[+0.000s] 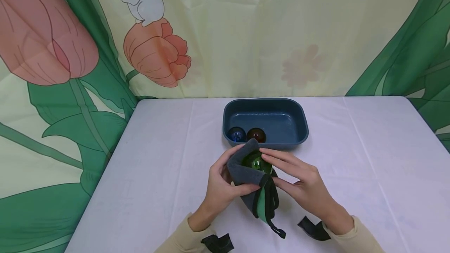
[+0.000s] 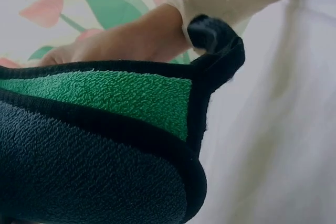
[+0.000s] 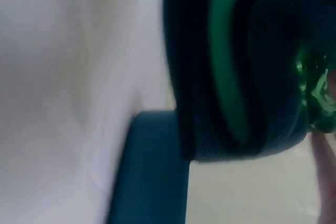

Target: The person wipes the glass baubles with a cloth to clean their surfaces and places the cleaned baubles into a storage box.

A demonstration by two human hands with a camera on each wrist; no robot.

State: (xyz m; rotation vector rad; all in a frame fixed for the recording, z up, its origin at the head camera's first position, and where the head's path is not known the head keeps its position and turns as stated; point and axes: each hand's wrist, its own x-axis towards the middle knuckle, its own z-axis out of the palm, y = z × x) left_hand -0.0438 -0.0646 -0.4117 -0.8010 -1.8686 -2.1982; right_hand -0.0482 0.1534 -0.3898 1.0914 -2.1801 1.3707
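Observation:
A green glass ball point(image 1: 256, 161) sits in a folded cloth point(image 1: 242, 171), grey-blue on one face and green on the other, with black edging and a hanging loop. My left hand point(image 1: 223, 186) grips the cloth from the left, its thumb across the front fold. On the other side, my right hand point(image 1: 304, 177) holds the ball, fingertips on its top and thumb lower by the cloth's edge. The left wrist view shows the cloth point(image 2: 94, 156) close up, its green face between black borders. In the right wrist view, fingers touch the shiny ball point(image 3: 317, 95) at the right edge.
Just beyond my hands stands a dark blue rectangular tub point(image 1: 302, 128). Inside its near left part lie a blue glass ball point(image 1: 236, 134) and a brown one point(image 1: 256, 134). A white cloth point(image 1: 351, 167) covers the table, and a printed curtain point(image 1: 246, 42) hangs behind it.

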